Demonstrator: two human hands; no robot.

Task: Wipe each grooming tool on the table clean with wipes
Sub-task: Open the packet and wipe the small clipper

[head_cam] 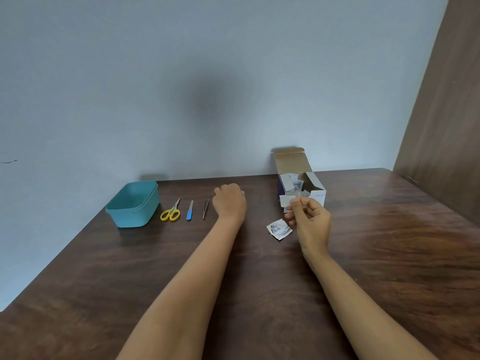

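Right hand (310,219): pinches a white wipe (285,200) at centre right.
Left hand (230,202): curled knuckles-up — grip hidden.
Table (389,255): bare foreground; far edge meets wall.

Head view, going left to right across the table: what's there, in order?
Tub → scissors → nail file → tweezers → left hand → torn wrapper → right hand, pinching a wipe.

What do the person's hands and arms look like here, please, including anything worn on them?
Both arms are bare as far as the picture's lower edge: no sleeves show. The left hand and right hand wear no gloves, and no watch, bracelet or ring is visible. No markings can be seen on either forearm.
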